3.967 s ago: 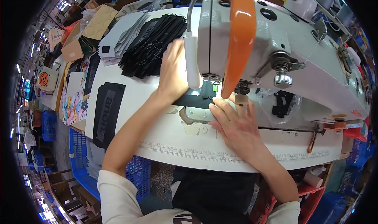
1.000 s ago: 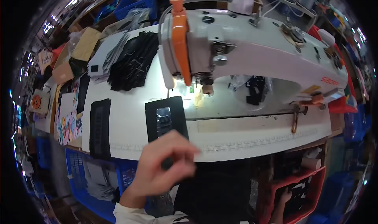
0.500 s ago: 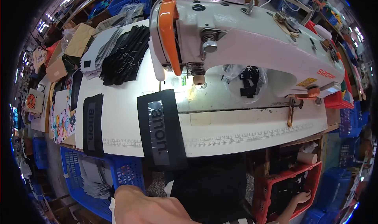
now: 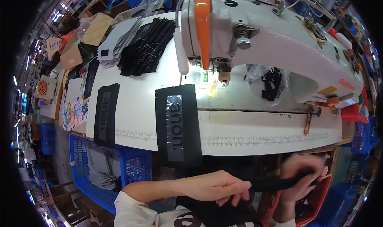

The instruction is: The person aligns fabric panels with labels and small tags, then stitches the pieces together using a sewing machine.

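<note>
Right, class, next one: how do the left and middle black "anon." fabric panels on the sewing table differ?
The middle panel has shiny, light-reflecting areas on its lettered patch; the left panel has a duller one. The middle panel looks larger in this view than the left panel. The middle panel lies nearer the sewing machine, the left panel farther from it. Both are black, with patches reading "anon."

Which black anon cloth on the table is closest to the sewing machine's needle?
The right-hand one, just below the lit needle area; the other anon cloth lies farther left.
</note>
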`<act>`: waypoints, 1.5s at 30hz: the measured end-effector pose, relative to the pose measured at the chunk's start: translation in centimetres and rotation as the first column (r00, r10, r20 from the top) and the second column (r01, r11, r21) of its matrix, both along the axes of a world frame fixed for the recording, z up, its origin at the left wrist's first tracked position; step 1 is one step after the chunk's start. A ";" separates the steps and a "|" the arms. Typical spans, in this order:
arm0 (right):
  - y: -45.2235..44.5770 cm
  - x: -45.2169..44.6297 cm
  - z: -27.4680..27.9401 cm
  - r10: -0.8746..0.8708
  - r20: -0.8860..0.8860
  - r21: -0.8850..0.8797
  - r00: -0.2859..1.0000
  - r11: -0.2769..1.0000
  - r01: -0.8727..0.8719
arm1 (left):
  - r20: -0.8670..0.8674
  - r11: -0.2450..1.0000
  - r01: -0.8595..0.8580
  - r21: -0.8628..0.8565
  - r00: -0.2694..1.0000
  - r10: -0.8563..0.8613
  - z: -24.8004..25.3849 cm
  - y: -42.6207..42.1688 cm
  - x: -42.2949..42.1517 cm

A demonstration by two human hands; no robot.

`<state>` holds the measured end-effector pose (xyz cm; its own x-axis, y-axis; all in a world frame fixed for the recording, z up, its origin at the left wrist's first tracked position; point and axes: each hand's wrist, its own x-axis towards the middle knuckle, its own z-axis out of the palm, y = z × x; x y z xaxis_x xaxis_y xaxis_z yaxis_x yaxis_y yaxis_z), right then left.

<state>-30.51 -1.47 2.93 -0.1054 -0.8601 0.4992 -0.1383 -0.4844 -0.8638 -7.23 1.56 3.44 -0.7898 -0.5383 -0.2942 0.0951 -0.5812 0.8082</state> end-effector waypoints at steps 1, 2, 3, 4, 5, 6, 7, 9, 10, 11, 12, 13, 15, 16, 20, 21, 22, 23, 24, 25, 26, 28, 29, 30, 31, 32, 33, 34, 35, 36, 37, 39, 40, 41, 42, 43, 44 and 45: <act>-1.5 1.9 0.4 0.593 -0.065 -0.043 0.803 0.802 -0.596 | -0.039 0.971 0.039 0.234 0.999 -0.031 -0.5 0.3 -0.1; -2.9 2.9 2.8 0.916 -0.003 0.394 0.402 0.370 -0.841 | -0.033 0.971 0.028 0.238 0.999 -0.021 -1.2 0.9 0.3; -2.3 5.2 2.3 0.780 -0.409 0.156 0.474 0.572 -0.805 | -0.054 0.962 -0.086 0.258 0.993 0.103 -2.1 1.6 1.1; -1.6 7.5 1.9 0.466 -0.704 -0.151 0.536 0.640 -0.753 | -0.072 0.940 -0.197 0.277 0.972 0.225 -2.8 2.2 1.9; -1.5 8.6 1.9 0.472 -0.701 -0.154 0.535 0.633 -0.759 | -0.089 0.905 -0.305 0.297 0.935 0.344 -3.0 2.5 2.7; -1.5 9.5 1.9 0.507 -0.657 -0.166 0.557 0.624 -0.764 | -0.085 0.901 -0.316 0.298 0.931 0.355 -2.5 2.4 3.3; -1.4 10.2 1.9 0.541 -0.612 -0.178 0.577 0.617 -0.767 | 0.021 0.831 -0.388 0.399 0.909 0.415 -1.3 1.9 3.9; -1.2 11.4 1.7 0.579 -0.564 -0.186 0.589 0.605 -0.774 | 0.242 0.640 -0.528 0.558 0.841 0.484 0.5 0.7 5.2; -0.7 11.8 1.2 0.538 -0.594 -0.206 0.598 0.617 -0.759 | 0.242 0.636 -0.531 0.560 0.839 0.488 0.6 0.3 5.7; -0.2 12.0 0.7 0.493 -0.623 -0.226 0.608 0.630 -0.743 | 0.254 0.699 -0.602 0.386 0.798 0.546 0.7 -0.1 6.3; 0.2 12.0 0.1 0.445 -0.651 -0.248 0.616 0.642 -0.726 | 0.251 0.732 -0.652 0.197 0.755 0.605 0.8 -0.5 6.8; 0.4 11.9 -0.4 0.443 -0.654 -0.249 0.614 0.640 -0.727 | 0.247 0.732 -0.653 0.195 0.755 0.607 0.7 -0.9 7.5; -0.3 11.6 -1.6 0.558 -0.585 -0.081 0.588 0.681 -0.727 | 0.296 0.723 -0.684 -0.102 0.673 0.678 0.6 -2.3 9.2; -1.2 11.9 -2.1 0.593 -0.553 -0.022 0.586 0.692 -0.722 | 0.293 0.690 -0.669 -0.276 0.625 0.724 0.8 -3.6 10.0; -2.3 13.3 -4.8 0.542 -0.552 -0.033 0.634 0.745 -0.666 | 0.297 0.504 -0.598 -0.623 0.416 0.860 -1.4 -6.8 11.9; -2.6 13.4 -4.8 0.525 -0.557 -0.059 0.643 0.747 -0.662 | 0.329 0.517 -0.569 -0.640 0.405 0.853 -2.1 -7.4 12.5; -3.0 13.4 -4.8 0.519 -0.571 -0.073 0.637 0.740 -0.668 | 0.359 0.529 -0.540 -0.655 0.394 0.846 -2.6 -8.3 13.0; -3.1 13.2 -4.8 0.525 -0.582 -0.065 0.621 0.732 -0.679 | 0.399 0.551 -0.520 -0.653 0.382 0.833 -3.2 -8.7 13.2; -3.1 13.0 -4.9 0.534 -0.592 -0.052 0.604 0.722 -0.690 | 0.396 0.549 -0.521 -0.653 0.384 0.834 -3.7 -9.0 13.2; -3.1 12.8 -4.9 0.535 -0.593 -0.049 0.602 0.723 -0.690 | 0.376 0.493 -0.418 -0.763 0.333 0.865 -4.1 -9.3 13.1; -3.1 12.8 -4.9 0.535 -0.598 -0.045 0.597 0.721 -0.692 | 0.351 0.430 -0.300 -0.852 0.284 0.893 -4.5 -9.3 13.0; -2.5 12.6 -5.1 0.545 -0.601 -0.028 0.584 0.716 -0.698 | 0.330 0.374 -0.175 -0.911 0.237 0.914 -4.9 -9.2 12.8; -2.5 12.6 -5.1 0.558 -0.595 -0.013 0.578 0.713 -0.701 | 0.312 0.354 -0.169 -0.920 0.232 0.921 -4.8 -9.5 12.8; -2.7 12.6 -4.9 0.523 -0.611 -0.046 0.594 0.726 -0.686 | 0.303 0.342 -0.165 -0.925 0.225 0.926 -4.9 -9.7 12.9; -2.7 12.6 -4.8 0.495 -0.622 -0.069 0.607 0.738 -0.672 | 0.304 0.342 -0.164 -0.925 0.217 0.928 -5.2 -9.5 12.9; -2.5 12.6 -4.8 0.468 -0.631 -0.090 0.618 0.747 -0.658 | 0.338 0.376 -0.177 -0.909 0.213 0.917 -5.2 -9.5 12.9; -2.3 12.5 -4.9 0.500 -0.617 -0.052 0.608 0.745 -0.665 | 0.342 0.384 -0.175 -0.907 0.227 0.912 -4.8 -9.6 12.9; -2.4 12.5 -4.9 0.498 -0.619 -0.052 0.608 0.746 -0.664 | 0.336 0.381 -0.172 -0.909 0.242 0.910 -4.5 -9.8 13.0; -2.7 12.6 -4.9 0.490 -0.625 -0.061 0.608 0.746 -0.663 | 0.354 0.399 -0.181 -0.899 0.237 0.905 -4.4 -10.0 13.1; -2.6 12.6 -5.0 0.483 -0.629 -0.066 0.609 0.747 -0.661 | 0.376 0.425 -0.193 -0.884 0.243 0.894 -4.3 -9.9 13.1; -2.6 12.6 -5.1 0.496 -0.624 -0.052 0.604 0.745 -0.665 | 0.391 0.442 -0.202 -0.874 0.250 0.886 -4.1 -10.1 13.1; -2.5 12.6 -5.3 0.495 -0.620 -0.055 0.609 0.747 -0.663 | 0.411 0.466 -0.211 -0.859 0.258 0.875 -3.8 -10.3 13.1; -2.6 12.6 -5.4 0.491 -0.620 -0.060 0.613 0.749 -0.660 | 0.422 0.475 -0.221 -0.852 0.250 0.872 -3.7 -10.4 13.1; -2.6 12.7 -5.4 0.495 -0.617 -0.053 0.612 0.749 -0.660 | 0.433 0.485 -0.231 -0.843 0.242 0.868 -3.6 -10.5 13.0; -2.6 12.7 -5.3 0.495 -0.620 -0.052 0.609 0.749 -0.661 | 0.444 0.495 -0.240 -0.835 0.235 0.865 -3.6 -10.5 13.0; -2.6 12.7 -5.3 0.493 -0.623 -0.052 0.607 0.748 -0.661 | 0.449 0.500 -0.242 -0.832 0.236 0.862 -3.6 -10.5 13.0; -2.6 12.7 -5.3 0.491 -0.625 -0.052 0.606 0.749 -0.661 | 0.455 0.506 -0.254 -0.825 0.234 0.859 -3.6 -10.5 13.0; -2.7 12.7 -5.3 0.493 -0.624 -0.048 0.606 0.750 -0.660 | 0.459 0.510 -0.265 -0.818 0.232 0.858 -3.6 -10.6 13.0</act>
